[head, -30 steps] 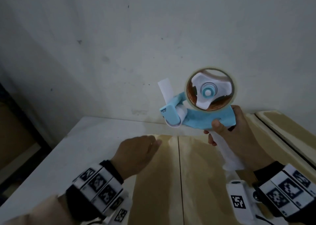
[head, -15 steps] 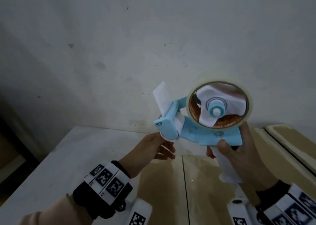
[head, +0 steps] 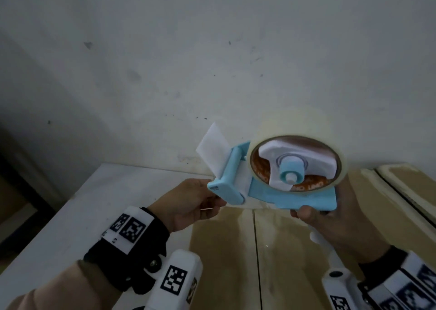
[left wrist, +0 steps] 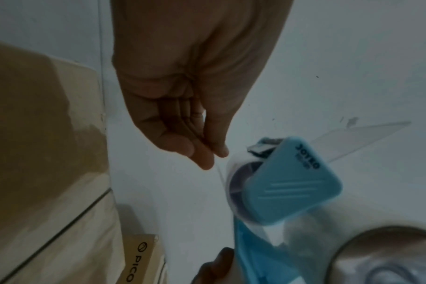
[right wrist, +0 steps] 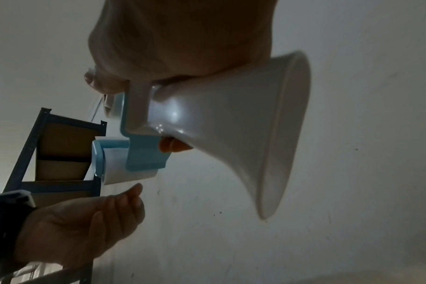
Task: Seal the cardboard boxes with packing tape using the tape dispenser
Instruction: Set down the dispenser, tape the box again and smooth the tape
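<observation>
The right hand is wrapped around the white handle of the tape dispenser, holding it up in the air above the cardboard box, with the roll of tape facing the head camera. The box lies on the tabletop toward its far edge by the wall, its two top flaps closed and the seam between them running away from the person. A second box stands just beside it at the right.

The left hand is at the front end of the dispenser. In the left wrist view its thumb and fingertips are pressed together on what looks like the loose end of the clear tape, a thin strip leading to the roller; the tape is too faint to be sure how firmly it is held.

By my reading the step in hand is freeing the tape end, and the seam shows no strip I can make out. Next, the end wants drawing out a little, then laying over the far edge of the box in line with the seam and pressing down, with the dispenser brought low so the roller meets the cardboard. The strip should stay taut and flat, or it may fold onto itself.
</observation>
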The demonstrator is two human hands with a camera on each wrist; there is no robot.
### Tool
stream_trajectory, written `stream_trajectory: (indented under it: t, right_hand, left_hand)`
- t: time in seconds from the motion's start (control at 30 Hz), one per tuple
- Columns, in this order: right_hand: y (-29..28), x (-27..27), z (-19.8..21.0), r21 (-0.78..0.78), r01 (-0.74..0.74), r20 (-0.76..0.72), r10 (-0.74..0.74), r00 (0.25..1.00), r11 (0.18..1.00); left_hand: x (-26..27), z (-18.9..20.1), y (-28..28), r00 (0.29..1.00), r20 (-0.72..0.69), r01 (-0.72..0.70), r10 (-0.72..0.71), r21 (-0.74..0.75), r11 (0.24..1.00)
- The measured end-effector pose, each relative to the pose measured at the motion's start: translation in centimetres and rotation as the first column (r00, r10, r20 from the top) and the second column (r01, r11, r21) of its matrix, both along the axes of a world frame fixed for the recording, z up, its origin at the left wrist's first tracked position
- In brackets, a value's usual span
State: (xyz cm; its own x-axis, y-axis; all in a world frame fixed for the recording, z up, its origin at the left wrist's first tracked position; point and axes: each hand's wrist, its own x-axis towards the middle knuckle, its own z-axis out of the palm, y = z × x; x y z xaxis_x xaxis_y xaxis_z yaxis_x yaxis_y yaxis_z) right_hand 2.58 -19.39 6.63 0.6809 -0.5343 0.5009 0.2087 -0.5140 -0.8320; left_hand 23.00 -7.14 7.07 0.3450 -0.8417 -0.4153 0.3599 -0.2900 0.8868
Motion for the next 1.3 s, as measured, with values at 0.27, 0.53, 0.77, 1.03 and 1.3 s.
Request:
stream_trajectory:
  t: [0.27,0.53,0.77,1.03,1.3]
  right_hand:
    - [-0.5,0.7,1.3,-0.116,-0.102,-0.017,0.100,0.995,0.988]
    - [-2.0,1.4,1.6,-0.162,-0.101,-0.104,0.084,0.991,0.982]
    - [-3.0,2.5,0.9,-0.074,-0.147,-0.175,0.133,0.976,0.986]
    - [-4.3,2.9,0.4,-0.060,-0.168,-0.270,0.146,0.952,0.984]
    - [-5.7,3.6,-0.3,-0.042,-0.172,-0.370,0.145,0.918,0.984]
  left_hand:
    - [0.6,0.1,0.0,0.994,0.110,-0.004,0.002,0.012,1.000]
    - [0.8,-0.2,-1.1,0.981,0.167,-0.102,0.099,0.010,0.995]
    - [1.2,-1.1,-2.1,0.957,0.249,-0.152,0.147,-0.001,0.988]
    - [2.7,-3.3,-1.6,0.920,0.329,-0.235,0.215,0.024,0.972]
    - [5.1,-4.7,-0.3,0.899,0.344,-0.292,0.271,0.010,0.956]
